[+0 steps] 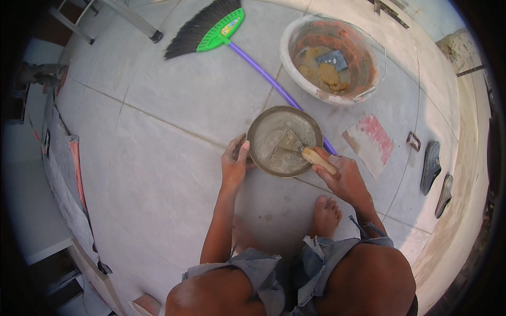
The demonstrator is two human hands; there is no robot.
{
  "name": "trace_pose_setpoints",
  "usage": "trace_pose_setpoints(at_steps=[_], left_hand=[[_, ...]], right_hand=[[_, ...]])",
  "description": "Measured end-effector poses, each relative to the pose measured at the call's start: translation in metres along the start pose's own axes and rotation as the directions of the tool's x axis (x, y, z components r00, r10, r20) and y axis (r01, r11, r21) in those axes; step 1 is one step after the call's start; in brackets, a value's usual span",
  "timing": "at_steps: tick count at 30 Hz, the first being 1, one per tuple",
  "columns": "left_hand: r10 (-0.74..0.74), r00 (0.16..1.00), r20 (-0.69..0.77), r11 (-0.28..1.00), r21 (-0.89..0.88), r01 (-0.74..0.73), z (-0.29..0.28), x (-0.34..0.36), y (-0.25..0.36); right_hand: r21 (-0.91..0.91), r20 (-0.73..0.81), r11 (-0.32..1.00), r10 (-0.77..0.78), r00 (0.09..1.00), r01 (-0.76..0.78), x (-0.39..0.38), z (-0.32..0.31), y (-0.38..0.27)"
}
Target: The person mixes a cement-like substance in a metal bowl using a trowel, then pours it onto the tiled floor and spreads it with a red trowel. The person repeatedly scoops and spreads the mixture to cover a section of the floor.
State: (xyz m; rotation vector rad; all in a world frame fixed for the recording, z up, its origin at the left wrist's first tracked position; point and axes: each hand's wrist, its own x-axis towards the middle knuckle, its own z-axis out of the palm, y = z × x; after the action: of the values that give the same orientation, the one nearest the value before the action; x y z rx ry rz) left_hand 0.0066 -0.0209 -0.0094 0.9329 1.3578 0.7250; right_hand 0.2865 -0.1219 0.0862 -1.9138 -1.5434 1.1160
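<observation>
The right hand [343,178] grips the scraper [309,154] by its wooden handle. Its long axis slants forward and left from that hand, blade resting in grey paste [265,132] inside the round pan [274,172]. The left hand [235,160] cups the pan's left edge. Ahead of the right hand, a bucket [288,64] holds murky water [310,54] and a yellow sponge [328,75]. Beyond both hands, a broom [221,32] lies on the tiled floor [158,174]; to the right hand's right are sandals [430,168].
</observation>
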Motion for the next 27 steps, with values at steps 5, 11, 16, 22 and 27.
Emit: trace_pose_setpoints(at_steps=[5, 11, 16, 22, 27], left_hand=[[-0.002, 1.0, -0.002, 1.0, 0.007, 0.002, 0.004, 0.0, 0.001], [0.006, 1.0, -0.021, 1.0, 0.03, -0.006, 0.002, -0.001, 0.002], [0.004, 1.0, -0.006, 1.0, 0.029, -0.004, 0.008, -0.002, 0.007], [0.011, 1.0, -0.024, 0.998, 0.061, -0.009, 0.002, -0.003, 0.005], [0.029, 0.999, -0.015, 0.998, 0.063, -0.028, 0.005, 0.0, 0.001]], right_hand=[[-0.032, 0.077, 0.999, -0.035, 0.996, 0.037, 0.0, -0.003, 0.012], [-0.01, 0.064, 0.992, -0.122, 0.99, 0.123, 0.0, -0.003, 0.015], [-0.101, 0.026, 0.991, -0.086, 0.996, 0.088, -0.002, -0.006, 0.012], [-0.137, 0.036, 0.99, -0.014, 0.999, 0.018, -0.004, -0.006, 0.005], [-0.073, 0.009, 0.997, -0.009, 1.0, 0.009, -0.006, -0.006, 0.007]])
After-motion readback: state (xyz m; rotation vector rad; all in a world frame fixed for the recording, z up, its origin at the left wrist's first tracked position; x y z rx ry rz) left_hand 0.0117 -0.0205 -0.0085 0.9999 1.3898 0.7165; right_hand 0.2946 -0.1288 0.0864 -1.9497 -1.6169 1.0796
